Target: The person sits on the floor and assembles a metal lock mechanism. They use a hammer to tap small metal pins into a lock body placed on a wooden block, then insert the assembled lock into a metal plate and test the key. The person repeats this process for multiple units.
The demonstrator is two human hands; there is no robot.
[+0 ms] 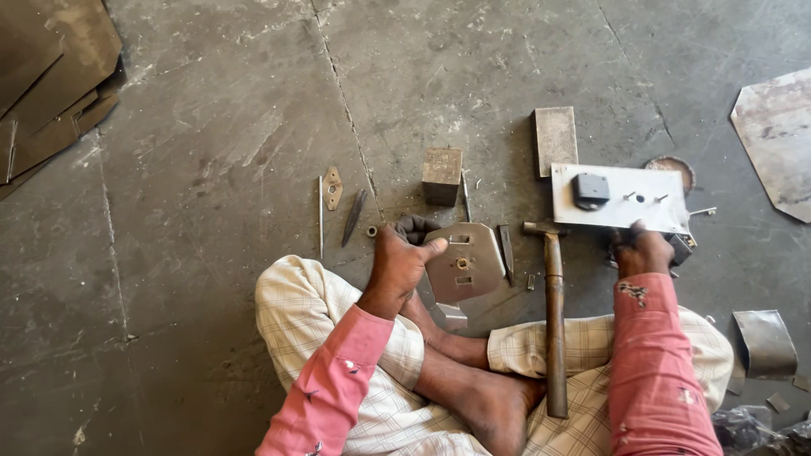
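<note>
I sit cross-legged on a concrete floor. My left hand (397, 262) rests with loosely curled fingers beside a shaped grey metal plate (467, 262) with slots, its thumb touching the plate's left edge. My right hand (644, 249) grips the near edge of a rectangular light metal plate (621, 196), which carries a dark square part and small pins. A hammer (553, 312) with a wooden handle lies between my hands, its head pointing away from me.
A small metal block (442, 175), a flat grey slab (555, 139), a chisel (354, 216), a thin rod (320, 215) and a small bracket (332, 187) lie ahead. Sheet-metal pieces sit at the far right (777, 139) and top left (46, 76). A round lid (673, 165) lies behind the rectangular plate.
</note>
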